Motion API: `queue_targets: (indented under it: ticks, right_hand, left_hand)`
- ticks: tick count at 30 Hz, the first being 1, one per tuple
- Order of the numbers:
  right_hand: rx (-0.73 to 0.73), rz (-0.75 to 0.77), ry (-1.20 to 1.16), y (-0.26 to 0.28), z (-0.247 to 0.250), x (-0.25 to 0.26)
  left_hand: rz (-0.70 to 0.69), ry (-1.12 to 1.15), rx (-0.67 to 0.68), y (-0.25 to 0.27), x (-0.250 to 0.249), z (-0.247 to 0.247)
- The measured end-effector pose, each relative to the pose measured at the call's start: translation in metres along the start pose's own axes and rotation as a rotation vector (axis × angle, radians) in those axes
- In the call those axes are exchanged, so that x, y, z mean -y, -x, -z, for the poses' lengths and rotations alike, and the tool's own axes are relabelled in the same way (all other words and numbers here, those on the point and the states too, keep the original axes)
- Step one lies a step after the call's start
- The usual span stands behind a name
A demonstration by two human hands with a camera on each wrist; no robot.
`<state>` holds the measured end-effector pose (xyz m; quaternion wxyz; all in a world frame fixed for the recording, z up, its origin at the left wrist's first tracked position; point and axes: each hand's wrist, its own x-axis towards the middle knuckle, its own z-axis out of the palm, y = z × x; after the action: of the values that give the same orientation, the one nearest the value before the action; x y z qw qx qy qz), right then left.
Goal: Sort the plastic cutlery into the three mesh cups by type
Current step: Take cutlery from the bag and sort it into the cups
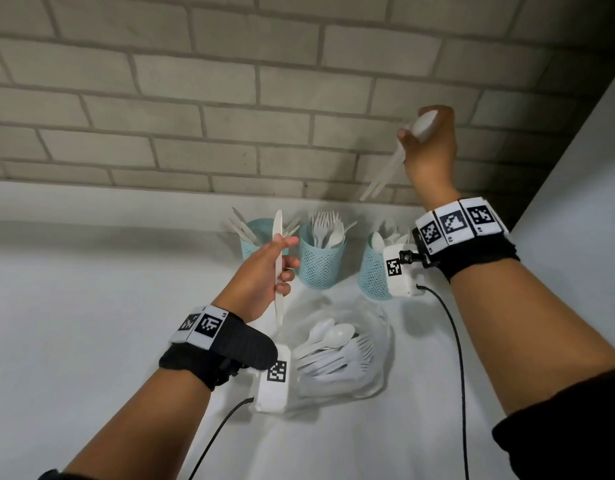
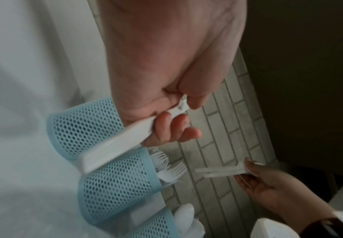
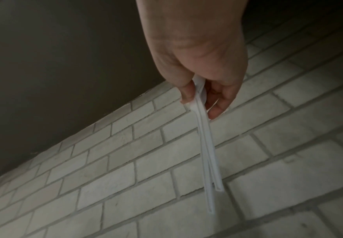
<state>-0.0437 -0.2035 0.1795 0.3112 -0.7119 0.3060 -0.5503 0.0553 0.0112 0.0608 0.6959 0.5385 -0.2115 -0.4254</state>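
My left hand (image 1: 286, 263) grips a white plastic knife (image 1: 277, 227) upright, just in front of the left mesh cup (image 1: 250, 247), which holds knives. In the left wrist view the knife (image 2: 123, 141) crosses that cup (image 2: 81, 127). The middle cup (image 1: 319, 268) holds forks. The right cup (image 1: 371, 275) holds spoons and is partly hidden by my wrist camera. My right hand (image 1: 418, 135) is raised high near the brick wall and pinches two white spoons (image 1: 384, 176) by their bowls, handles hanging down-left. The same spoons (image 3: 207, 145) show in the right wrist view.
A clear plastic bag (image 1: 378, 344) with a pile of loose spoons and forks (image 1: 333, 351) lies on the white table (image 1: 91, 306) in front of the cups. A brick wall (image 1: 195, 98) stands right behind them. A white panel (image 1: 576, 254) closes the right side. Black cables (image 1: 455, 341) trail from both wrists.
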Motion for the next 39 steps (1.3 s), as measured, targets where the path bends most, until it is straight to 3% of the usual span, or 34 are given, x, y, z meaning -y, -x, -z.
queue_targets:
  ticks: [5, 11, 13, 17, 20, 23, 25, 27, 28, 30, 32, 33, 36, 39]
  right_hand:
    - [0.052, -0.035, 0.145, 0.009, 0.023, -0.023]
    - [0.151, -0.098, 0.251, 0.034, 0.016, -0.057]
    - [0.262, -0.159, 0.339, 0.044, 0.011, -0.071]
    - [0.583, -0.206, 0.782, 0.063, 0.006, -0.095]
    - [0.62, -0.201, 0.861, 0.064, 0.005, -0.096]
    - [0.55, -0.16, 0.82, 0.06, 0.005, -0.083]
    - [0.422, -0.045, 0.753, 0.055, 0.004, -0.067]
    - [0.389, 0.062, 0.617, 0.05, 0.003, -0.049]
    - [0.452, 0.063, 0.497, 0.048, 0.002, -0.04]
    - [0.736, -0.029, 0.267, 0.05, 0.001, -0.019]
    - [0.999, -0.103, 0.179, 0.06, -0.002, -0.005]
    - [1.052, -0.097, 0.163, 0.066, -0.005, -0.003]
    - [0.986, -0.031, 0.18, 0.073, -0.02, -0.013]
    - [0.714, -0.083, 0.09, 0.067, -0.032, -0.021]
  left_hand:
    - [0.003, 0.018, 0.096, -0.006, -0.002, -0.028]
    - [0.032, 0.041, 0.196, -0.009, 0.003, -0.048]
    - [0.047, 0.066, 0.212, -0.009, 0.005, -0.049]
    - [0.05, 0.067, 0.2, -0.009, 0.007, -0.045]
    - [0.055, 0.071, 0.181, -0.009, 0.008, -0.041]
    - [0.047, 0.07, 0.163, -0.01, 0.01, -0.038]
    - [0.024, 0.045, 0.159, -0.011, 0.011, -0.036]
    - [0.007, -0.006, 0.157, -0.011, 0.012, -0.035]
    - [0.002, -0.029, 0.155, -0.01, 0.013, -0.035]
    - [-0.007, -0.048, 0.152, -0.009, 0.013, -0.037]
    - [-0.011, -0.042, 0.144, -0.008, 0.013, -0.04]
    - [-0.012, -0.037, 0.141, -0.008, 0.014, -0.041]
    - [0.013, -0.047, 0.106, -0.004, 0.016, -0.041]
    - [0.047, -0.264, -0.02, 0.001, 0.017, -0.031]
